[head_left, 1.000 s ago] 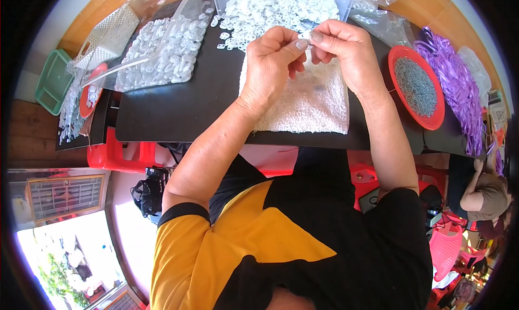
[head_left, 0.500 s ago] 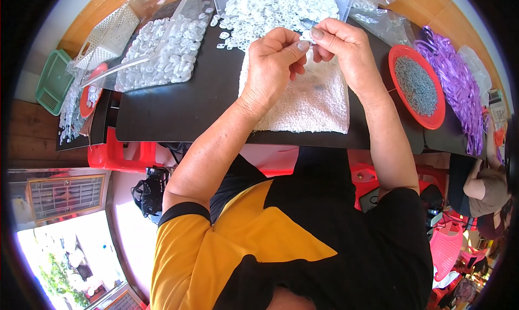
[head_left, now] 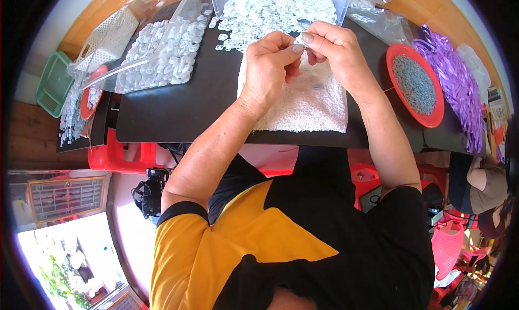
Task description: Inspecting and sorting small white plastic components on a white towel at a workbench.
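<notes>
Above a white towel (head_left: 308, 107), my two hands meet fingertip to fingertip. My right hand (head_left: 338, 50) pinches a small white plastic piece (head_left: 298, 40) between thumb and forefinger. Against its left side press the closed thumb and fingers of my left hand (head_left: 265, 67). The fingertips cover most of the piece, so its exact kind cannot be made out. Just beyond my hands, a clear plastic bin (head_left: 346, 4) holds a heap of similar white oval pieces (head_left: 275, 4), some of them spilled onto the dark table (head_left: 162, 115).
On the left lies a clear container of white pieces (head_left: 162, 56), near a white basket (head_left: 111, 37) and a green basket (head_left: 54, 85). To the right are a red plate (head_left: 437, 111) of small grey-blue parts and a bundle of purple ribbons (head_left: 454, 83). Another person (head_left: 486, 188) sits far right.
Both hands have shifted slightly left, the right one a little upward too. The fingertips stay together around the small white piece.
</notes>
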Demonstrator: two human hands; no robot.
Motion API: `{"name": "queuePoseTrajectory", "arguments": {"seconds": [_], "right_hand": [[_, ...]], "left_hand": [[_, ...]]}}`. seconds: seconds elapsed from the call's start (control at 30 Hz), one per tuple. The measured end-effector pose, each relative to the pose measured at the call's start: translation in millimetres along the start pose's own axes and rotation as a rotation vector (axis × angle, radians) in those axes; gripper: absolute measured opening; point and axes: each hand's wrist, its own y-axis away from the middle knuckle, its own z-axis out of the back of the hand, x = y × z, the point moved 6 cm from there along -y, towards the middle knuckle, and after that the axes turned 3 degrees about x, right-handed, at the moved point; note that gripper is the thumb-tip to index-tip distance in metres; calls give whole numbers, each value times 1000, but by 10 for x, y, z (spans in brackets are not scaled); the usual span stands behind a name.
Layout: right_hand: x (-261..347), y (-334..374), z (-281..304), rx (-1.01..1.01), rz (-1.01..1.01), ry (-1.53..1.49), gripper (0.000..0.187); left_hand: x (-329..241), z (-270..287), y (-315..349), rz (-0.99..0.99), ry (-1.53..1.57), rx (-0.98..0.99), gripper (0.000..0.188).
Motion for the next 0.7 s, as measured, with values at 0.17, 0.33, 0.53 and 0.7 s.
{"name": "queuePoseTrajectory", "arguments": {"seconds": [0.17, 0.33, 0.53, 0.7], "right_hand": [[-5, -5, -9, 11, -5, 5, 27], [56, -7, 82, 21, -7, -82, 26], [92, 8, 149, 63, -26, -144, 24], [123, 36, 124, 91, -44, -198, 24]], "left_hand": [[13, 3, -5, -3, -8, -11, 13], [-40, -64, -8, -57, 78, 22, 13], [-84, -65, -7, -44, 178, 71, 12], [-95, -62, -22, -129, 178, 102, 16]]}}
